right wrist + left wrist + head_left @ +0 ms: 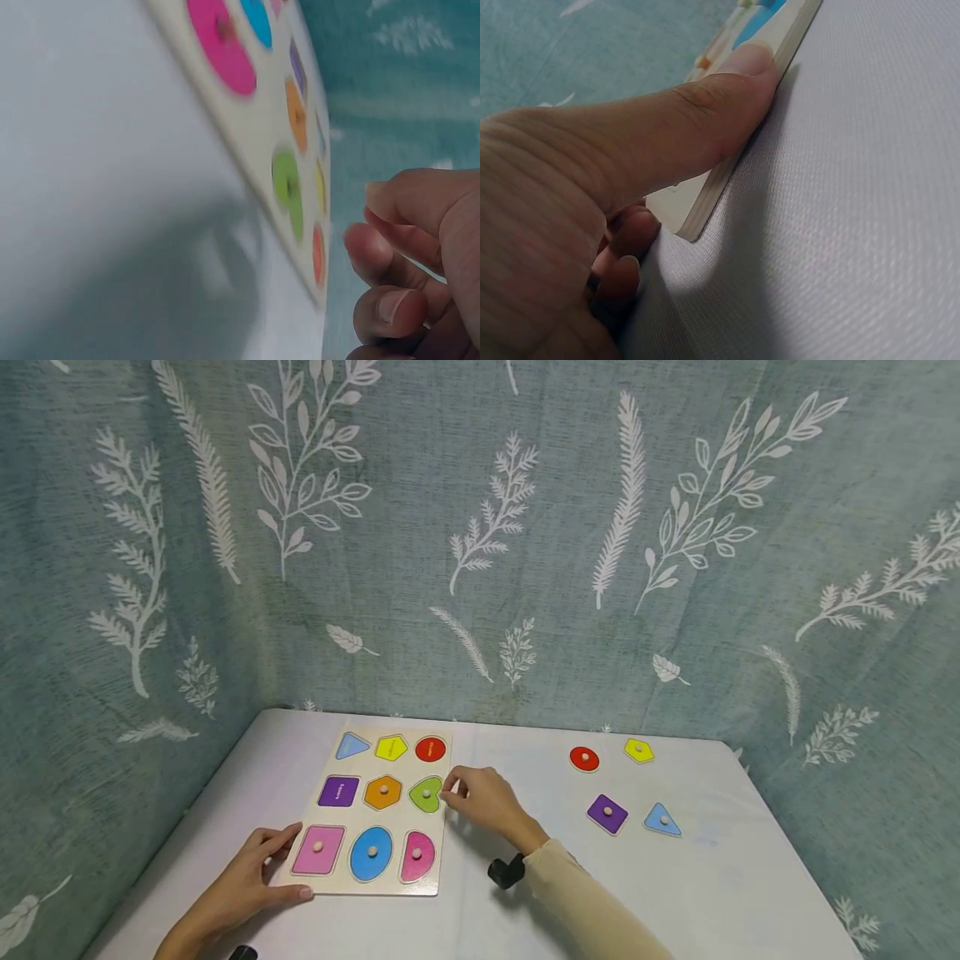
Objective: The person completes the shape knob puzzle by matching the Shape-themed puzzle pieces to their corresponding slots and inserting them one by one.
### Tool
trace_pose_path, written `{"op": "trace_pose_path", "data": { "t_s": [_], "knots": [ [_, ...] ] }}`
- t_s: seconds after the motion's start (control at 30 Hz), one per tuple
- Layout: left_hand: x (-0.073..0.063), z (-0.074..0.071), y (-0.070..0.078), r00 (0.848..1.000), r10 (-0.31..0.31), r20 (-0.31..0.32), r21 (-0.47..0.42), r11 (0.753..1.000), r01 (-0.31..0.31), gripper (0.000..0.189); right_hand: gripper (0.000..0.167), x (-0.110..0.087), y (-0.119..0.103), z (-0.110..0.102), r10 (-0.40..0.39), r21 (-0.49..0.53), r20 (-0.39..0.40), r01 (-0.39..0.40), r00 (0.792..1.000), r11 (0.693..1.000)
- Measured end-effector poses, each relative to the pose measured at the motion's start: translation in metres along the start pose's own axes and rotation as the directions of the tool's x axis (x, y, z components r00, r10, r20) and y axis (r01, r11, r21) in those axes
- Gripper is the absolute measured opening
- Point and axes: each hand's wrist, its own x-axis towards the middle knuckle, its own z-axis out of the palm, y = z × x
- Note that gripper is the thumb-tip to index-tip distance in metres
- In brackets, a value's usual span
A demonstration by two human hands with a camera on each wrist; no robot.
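A cream shape-puzzle board (399,820) lies at the left of the table. My left hand (243,877) holds its near-left corner, the thumb (705,101) on the near edge and fingers at the left side. My right hand (487,802) hovers by the board's right edge, fingers loosely curled and holding nothing, close to the green heart piece (426,794). Seated in the board are an orange hexagon (375,792), pink square (330,858), blue oval (371,867) and pink half-circle (426,852). The blue triangle, yellow pentagon, red circle and purple square recesses hold no knobbed pieces.
Loose knobbed pieces lie on the right of the white table (712,902): a red circle (577,756), yellow pentagon (633,752), purple square (600,818) and blue triangle (662,827). A green leaf-patterned curtain (562,652) surrounds the table's back and sides.
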Motion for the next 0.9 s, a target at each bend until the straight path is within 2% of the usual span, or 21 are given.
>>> {"op": "trace_pose_path", "data": {
  "t_s": [0.17, 0.37, 0.47, 0.63, 0.9],
  "knots": [
    [-0.001, -0.001, -0.002, 1.0, 0.009, 0.011, -0.018, 1.0, -0.009, 0.117, 0.006, -0.022, 0.034, -0.027, 0.022, -0.024, -0.054, -0.023, 0.998, 0.999],
    [0.0, -0.002, -0.002, 1.0, 0.009, 0.014, -0.014, 1.0, -0.009, 0.116, 0.004, -0.044, 0.066, -0.052, 0.11, -0.04, -0.087, -0.114, 0.99, 0.993],
    [0.002, -0.001, -0.001, 1.0, 0.017, 0.009, 0.003, 1.0, -0.017, 0.116, 0.004, -0.055, 0.076, -0.064, 0.155, -0.038, -0.106, -0.16, 0.982, 0.986],
    [0.002, 0.001, -0.002, 1.0, 0.021, -0.003, 0.02, 1.0, -0.021, 0.118, 0.005, -0.072, 0.091, -0.079, 0.186, -0.035, -0.128, -0.192, 0.974, 0.981],
    [0.0, -0.003, 0.001, 0.999, 0.032, 0.007, -0.01, 0.999, -0.032, 0.115, 0.006, -0.1, 0.117, -0.098, 0.232, -0.06, -0.181, -0.246, 0.956, 0.967]
  ]
}}
